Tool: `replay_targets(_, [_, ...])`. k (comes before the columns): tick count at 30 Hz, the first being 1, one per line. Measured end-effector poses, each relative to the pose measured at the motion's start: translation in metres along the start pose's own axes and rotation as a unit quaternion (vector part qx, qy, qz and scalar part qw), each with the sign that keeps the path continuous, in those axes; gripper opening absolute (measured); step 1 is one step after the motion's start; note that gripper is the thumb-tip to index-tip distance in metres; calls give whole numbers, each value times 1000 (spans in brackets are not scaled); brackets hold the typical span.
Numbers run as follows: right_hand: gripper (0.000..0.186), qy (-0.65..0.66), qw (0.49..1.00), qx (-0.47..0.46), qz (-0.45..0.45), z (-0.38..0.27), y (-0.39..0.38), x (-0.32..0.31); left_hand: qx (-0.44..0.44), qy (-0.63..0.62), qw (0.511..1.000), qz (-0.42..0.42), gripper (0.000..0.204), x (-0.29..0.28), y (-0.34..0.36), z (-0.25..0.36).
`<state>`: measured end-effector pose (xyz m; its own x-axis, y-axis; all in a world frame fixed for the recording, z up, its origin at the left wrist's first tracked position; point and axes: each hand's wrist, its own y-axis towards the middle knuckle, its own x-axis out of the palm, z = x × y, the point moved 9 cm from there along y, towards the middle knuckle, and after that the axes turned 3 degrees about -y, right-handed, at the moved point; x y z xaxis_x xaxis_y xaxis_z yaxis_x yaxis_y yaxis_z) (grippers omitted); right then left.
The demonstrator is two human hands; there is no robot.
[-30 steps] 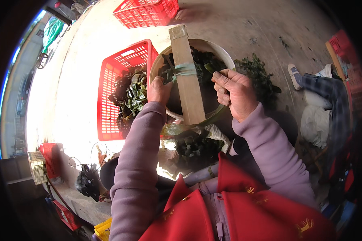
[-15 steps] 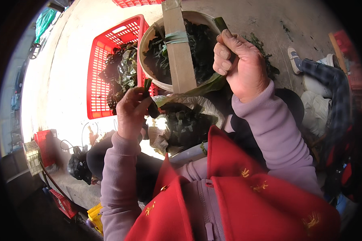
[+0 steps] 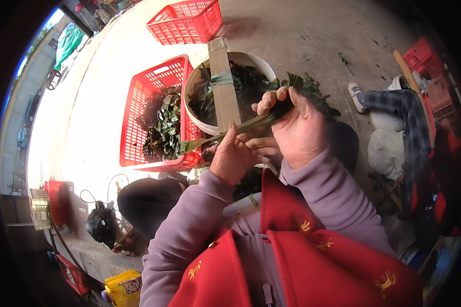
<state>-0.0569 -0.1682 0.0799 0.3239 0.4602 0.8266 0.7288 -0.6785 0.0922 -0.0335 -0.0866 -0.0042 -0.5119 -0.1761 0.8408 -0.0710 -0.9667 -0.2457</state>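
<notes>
Subject: a long seaweed strip (image 3: pixel 256 123), held aloft over the near rim of a pale round tub (image 3: pixel 264 62). Its left end overhangs the near right corner of a red perforated crate (image 3: pixel 129 128); both containers rest on the concrete floor (image 3: pixel 287 28).

Right hand (image 3: pixel 301 134): fingers curled, with the strip's dark, bunched upper end between them and the thumb. Left hand (image 3: pixel 232 161): thumb against the strip, other fingers extended below it and partly spread; whether they pinch it cannot be determined.

Handling, in this inspector's judgement: the strip should be kept lightly taut, the right fingers securing the bunch while the left guides the loose length flat. A hard pull may tear wet leaf. The wooden board (image 3: pixel 225 105) across the tub should be kept clear of the trailing end.

Markings: the yellow bag (image 3: pixel 119 289), by the floor's lower left, bears a dark line drawing like a cat's face. No label is legible on the tub, board or crate.
</notes>
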Motion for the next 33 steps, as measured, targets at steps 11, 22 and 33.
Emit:
replay_targets(11, [29, -40, 998, -41, -33, -24, -8, 40, 348, 529, 765, 116, 43, 28, -51, 111])
replay_targets(22, [20, -340, 928, -16, 151, -19, 14, -43, 423, 626, 618, 215, 11, 16, -59, 129])
replay_targets(33, [18, -280, 943, 108, 141, 63, 89, -130, 360, 734, 519, 249, 10, -83, -12, 169])
